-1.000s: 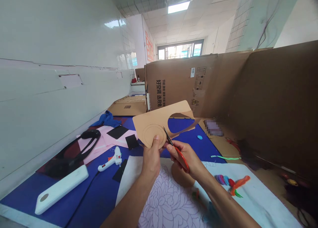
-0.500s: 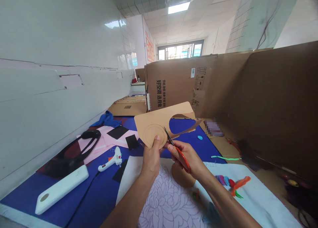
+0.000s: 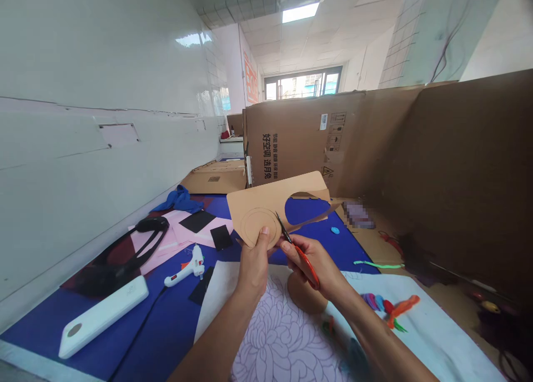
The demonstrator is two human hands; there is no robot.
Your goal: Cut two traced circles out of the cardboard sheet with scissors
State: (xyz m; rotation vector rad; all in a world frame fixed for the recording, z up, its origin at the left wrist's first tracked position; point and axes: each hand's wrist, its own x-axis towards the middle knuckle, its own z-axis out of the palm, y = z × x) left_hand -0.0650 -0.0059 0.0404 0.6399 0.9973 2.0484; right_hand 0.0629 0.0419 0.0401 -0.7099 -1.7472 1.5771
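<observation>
A tan piece of cardboard (image 3: pixel 258 199) is pinched in my left hand (image 3: pixel 256 262), the thumb pressing on two drawn concentric circles. A large round hole opens on its right side, with a thin strip curving below it. My right hand (image 3: pixel 310 260) is closed round scissors (image 3: pixel 306 265) with red handles. Their dark blades lie against the cardboard, close to the right edge of the drawn circle. Below my right hand, a round brown cardboard disc (image 3: pixel 306 296) rests on a white sheet with a flower line drawing (image 3: pixel 283 337).
On the blue table to the left are a white glue gun (image 3: pixel 187 268), a long white device (image 3: pixel 104 318), black squares (image 3: pixel 220 237), pink sheets (image 3: pixel 166 240) and a blue cloth (image 3: pixel 179 199). Coloured fluffy pieces (image 3: pixel 402 310) lie right. A large cardboard box (image 3: pixel 300 143) stands behind.
The cardboard has shifted very slightly to the right in my left hand. The scissors and both hands stay almost in place.
</observation>
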